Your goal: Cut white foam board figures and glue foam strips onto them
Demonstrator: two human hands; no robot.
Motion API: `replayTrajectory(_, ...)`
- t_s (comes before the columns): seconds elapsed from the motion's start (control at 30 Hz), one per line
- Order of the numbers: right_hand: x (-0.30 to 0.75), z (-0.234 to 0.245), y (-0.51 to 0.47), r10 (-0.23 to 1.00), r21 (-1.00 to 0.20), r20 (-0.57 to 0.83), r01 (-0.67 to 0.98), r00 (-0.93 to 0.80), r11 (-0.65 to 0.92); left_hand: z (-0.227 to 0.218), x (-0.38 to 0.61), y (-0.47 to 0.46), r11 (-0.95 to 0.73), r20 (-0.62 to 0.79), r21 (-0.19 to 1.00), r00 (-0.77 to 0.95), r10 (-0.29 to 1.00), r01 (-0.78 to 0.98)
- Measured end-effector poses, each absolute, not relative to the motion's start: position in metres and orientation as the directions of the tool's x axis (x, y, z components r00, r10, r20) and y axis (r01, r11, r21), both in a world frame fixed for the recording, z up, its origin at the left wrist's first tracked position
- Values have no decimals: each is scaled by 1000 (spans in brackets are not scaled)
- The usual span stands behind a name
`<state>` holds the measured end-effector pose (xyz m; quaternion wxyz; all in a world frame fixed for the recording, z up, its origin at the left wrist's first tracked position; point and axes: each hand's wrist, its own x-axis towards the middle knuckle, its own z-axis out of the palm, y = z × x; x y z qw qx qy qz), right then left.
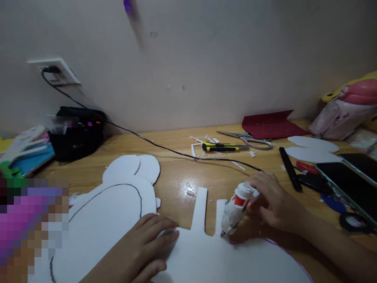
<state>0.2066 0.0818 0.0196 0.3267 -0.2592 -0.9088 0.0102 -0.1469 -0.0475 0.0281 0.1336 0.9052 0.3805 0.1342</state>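
My right hand (273, 204) is wrapped round a white glue gun (237, 208) with a red band. Its nozzle points down onto the edge of a white foam cut-out (224, 259), beside two upright tabs (200, 206). The gun's black cord (165, 147) runs back across the desk to a wall socket (54, 70). My left hand (141, 247) lies flat, fingers together, pressing on the white foam where that cut-out meets a larger rounded piece (106, 212) with a black outline.
Scissors (250, 138), a yellow-black utility knife (220, 147) and white scraps lie at the back of the wooden desk (176, 173). A red sheet (272, 125), white ovals (312, 149), a black pen (290, 169) and phones (347, 184) sit on the right. A black pouch (76, 137) stands left.
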Motion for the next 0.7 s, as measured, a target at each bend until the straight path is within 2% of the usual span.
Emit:
replayTrajectory(0.2,212,22,84,448,-175,591,435,-671,883,30,-147,-47,-653,114,373,666,737,659)
replayTrajectory(0.4,218,26,88,453,-189,585,430,-673,883,31,-148,-48,-667,120,339,672,730,664)
replayTrajectory(0.53,222,25,94,528,-319,563,423,-635,848,31,-148,-47,-665,112,321,670,734,675)
replayTrajectory(0.6,221,21,97,641,-432,531,474,-554,767,30,-148,-50,-666,70,288,678,732,688)
replayTrajectory(0.7,217,12,101,846,-675,412,509,-340,533,32,-146,-57,-621,-7,182,632,775,763)
